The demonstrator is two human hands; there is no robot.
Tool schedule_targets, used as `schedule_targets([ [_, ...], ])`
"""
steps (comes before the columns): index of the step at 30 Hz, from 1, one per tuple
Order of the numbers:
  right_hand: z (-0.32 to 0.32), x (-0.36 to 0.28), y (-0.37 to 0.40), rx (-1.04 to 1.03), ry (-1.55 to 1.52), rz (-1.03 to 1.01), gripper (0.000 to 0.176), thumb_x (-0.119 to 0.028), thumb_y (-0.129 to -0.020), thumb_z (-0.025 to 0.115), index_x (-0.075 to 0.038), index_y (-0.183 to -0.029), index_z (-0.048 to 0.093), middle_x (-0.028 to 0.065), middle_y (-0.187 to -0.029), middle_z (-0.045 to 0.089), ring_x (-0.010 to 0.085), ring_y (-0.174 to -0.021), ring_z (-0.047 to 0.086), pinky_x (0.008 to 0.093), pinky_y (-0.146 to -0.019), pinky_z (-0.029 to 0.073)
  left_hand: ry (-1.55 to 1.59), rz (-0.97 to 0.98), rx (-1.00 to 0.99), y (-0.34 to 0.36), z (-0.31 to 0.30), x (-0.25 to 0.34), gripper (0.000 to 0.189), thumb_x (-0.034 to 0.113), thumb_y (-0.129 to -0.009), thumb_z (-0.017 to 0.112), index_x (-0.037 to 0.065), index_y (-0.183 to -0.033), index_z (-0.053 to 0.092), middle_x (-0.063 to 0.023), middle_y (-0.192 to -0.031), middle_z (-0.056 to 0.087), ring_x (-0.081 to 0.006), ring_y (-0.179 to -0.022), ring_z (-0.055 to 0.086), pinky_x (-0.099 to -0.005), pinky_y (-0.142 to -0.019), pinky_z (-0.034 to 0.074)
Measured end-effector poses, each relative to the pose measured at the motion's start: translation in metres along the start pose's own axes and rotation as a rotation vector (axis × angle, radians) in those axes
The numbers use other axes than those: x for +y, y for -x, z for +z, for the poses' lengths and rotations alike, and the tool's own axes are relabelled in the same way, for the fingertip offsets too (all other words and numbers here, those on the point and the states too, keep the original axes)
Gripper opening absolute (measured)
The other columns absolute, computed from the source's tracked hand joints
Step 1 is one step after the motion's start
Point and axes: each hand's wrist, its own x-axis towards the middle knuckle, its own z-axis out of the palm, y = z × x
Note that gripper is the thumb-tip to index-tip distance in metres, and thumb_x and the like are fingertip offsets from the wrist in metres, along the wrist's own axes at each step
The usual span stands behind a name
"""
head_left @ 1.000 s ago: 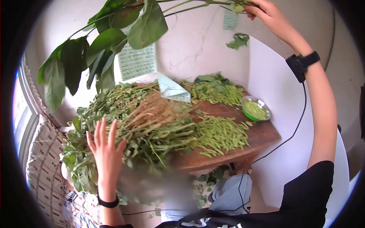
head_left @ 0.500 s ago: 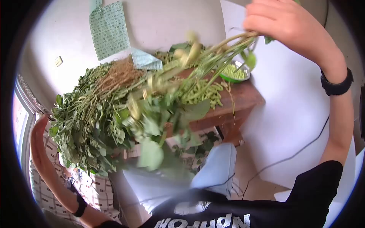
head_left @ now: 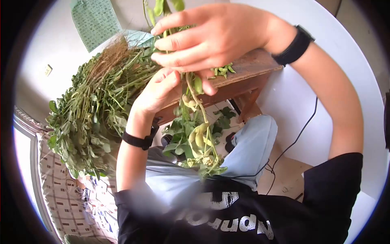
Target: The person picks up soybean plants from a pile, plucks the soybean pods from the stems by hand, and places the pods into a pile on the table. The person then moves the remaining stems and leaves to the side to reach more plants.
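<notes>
A soybean plant [head_left: 206, 124] with plump green pods hangs upright in front of me, its lower end reaching down over my lap. My left hand [head_left: 156, 91] is closed around its stem at mid-height, thumb toward me. Just above, my right hand [head_left: 211, 36] has its fingers bent across the upper stem and pods, hiding part of them. More pods [head_left: 158, 7] stick out above the right hand. Some loose picked pods [head_left: 221, 71] lie on the wooden table beyond my hands.
A large heap of leafy soybean plants [head_left: 93, 105] with brown roots covers the left of the wooden table [head_left: 260, 65]. Leaves [head_left: 221, 118] lie on the floor below. A black cable [head_left: 296, 142] runs at the right, beside a white panel [head_left: 325, 93].
The plant swung from a slanted hold over the heap to hanging in front of me. My left hand came in from the far left onto its stem; my right hand moved left.
</notes>
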Motion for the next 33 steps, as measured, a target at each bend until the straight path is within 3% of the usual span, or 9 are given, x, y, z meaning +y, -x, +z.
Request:
schedule_targets([
  [4, 0.029, -0.034, 0.012, -0.001, 0.092, 0.082, 0.027, -0.021, -0.078, 0.061, -0.02, -0.104, 0.069, -0.0076, -0.125, 0.058, 0.0104, -0.117, 0.053, 0.0363, -0.109, 0.035, 0.096, -0.106, 0.325, 0.013, 0.004, -0.014, 0.029, 0.023, -0.1, 0.051, -0.005, -0.105, 0.059, -0.0152, -0.091, 0.068, -0.0219, -0.085, 0.068, -0.0313, -0.077, 0.056],
  [7, 0.002, -0.086, 0.012, 0.007, -0.229, 0.923, 0.04, -0.014, -0.082, 0.062, -0.014, -0.122, 0.063, 0.0044, -0.134, 0.055, 0.025, -0.12, 0.053, 0.0389, -0.099, 0.042, -0.15, -0.06, 0.621, 0.023, 0.015, -0.017, 0.026, 0.02, -0.1, 0.051, -0.004, -0.103, 0.059, -0.0137, -0.088, 0.07, -0.016, -0.082, 0.068, -0.0297, -0.076, 0.056],
  [8, 0.006, -0.12, 0.012, 0.15, -0.196, 1.223, 0.041, -0.01, -0.082, 0.064, -0.016, -0.122, 0.062, 0.0042, -0.127, 0.058, 0.0214, -0.116, 0.054, 0.0373, -0.096, 0.042, -0.237, -0.093, 0.709, 0.027, 0.016, -0.015, 0.023, 0.018, -0.101, 0.049, -0.004, -0.104, 0.057, -0.0125, -0.088, 0.069, -0.0134, -0.08, 0.067, -0.0275, -0.074, 0.055],
  [10, 0.011, -0.184, -0.013, 0.481, -0.714, 1.824, 0.02, -0.002, -0.083, 0.067, -0.003, -0.102, 0.061, 0.0096, -0.096, 0.063, 0.0244, -0.078, 0.061, 0.0345, -0.072, 0.05, -0.341, 0.038, 0.728, 0.037, 0.01, -0.022, 0.022, 0.017, -0.102, 0.048, -0.004, -0.103, 0.056, -0.0112, -0.088, 0.069, -0.0117, -0.075, 0.065, -0.0247, -0.071, 0.053],
  [14, 0.044, -0.224, -0.051, 0.3, -0.723, 1.895, 0.028, -0.014, -0.079, 0.075, -0.004, -0.096, 0.055, 0.0084, -0.081, 0.057, 0.0262, -0.071, 0.057, 0.0367, -0.064, 0.046, -0.506, 0.029, 0.759, 0.051, 0.008, -0.023, 0.019, 0.013, -0.103, 0.041, -0.003, -0.104, 0.05, -0.0123, -0.092, 0.068, -0.0132, -0.081, 0.063, -0.026, -0.075, 0.05],
  [24, 0.073, -0.226, -0.058, 0.19, -0.847, 1.555, 0.021, -0.004, -0.072, 0.074, -0.004, -0.088, 0.06, 0.0081, -0.084, 0.058, 0.0295, -0.077, 0.057, 0.0381, -0.068, 0.046, -0.494, 0.31, 0.893, 0.086, -0.009, -0.036, 0.024, 0.017, -0.102, 0.04, -0.001, -0.09, 0.051, -0.0101, -0.071, 0.06, -0.0159, -0.064, 0.057, -0.0289, -0.064, 0.048],
  [28, 0.073, -0.255, -0.054, 0.247, -0.794, 1.558, 0.021, -0.002, -0.071, 0.074, -0.004, -0.088, 0.061, 0.008, -0.086, 0.059, 0.029, -0.077, 0.056, 0.0371, -0.069, 0.046, -0.361, 0.445, 1.331, 0.094, -0.028, -0.026, 0.024, 0.024, -0.101, 0.047, 0.004, -0.093, 0.056, -0.0026, -0.065, 0.055, -0.0117, -0.06, 0.054, -0.0227, -0.053, 0.04],
  [30, 0.071, -0.278, -0.047, 0.183, -0.678, 1.793, 0.014, -0.007, -0.077, 0.071, -0.008, -0.088, 0.061, 0.0051, -0.087, 0.059, 0.0255, -0.076, 0.057, 0.0356, -0.07, 0.044, -0.512, 0.458, 1.603, 0.101, -0.038, -0.013, 0.025, 0.027, -0.101, 0.05, 0.005, -0.093, 0.056, -0.0023, -0.065, 0.054, -0.0105, -0.06, 0.054, -0.021, -0.051, 0.037],
  [33, 0.043, -0.254, -0.041, 0.37, -0.508, 1.829, 0.015, -0.005, -0.078, 0.07, -0.005, -0.09, 0.061, 0.0092, -0.089, 0.061, 0.0278, -0.076, 0.056, 0.0356, -0.068, 0.044, -0.572, 0.343, 1.544, 0.09, -0.033, -0.015, 0.025, 0.027, -0.101, 0.049, 0.004, -0.092, 0.056, -0.0057, -0.07, 0.064, -0.0095, -0.061, 0.055, -0.0222, -0.054, 0.038],
])
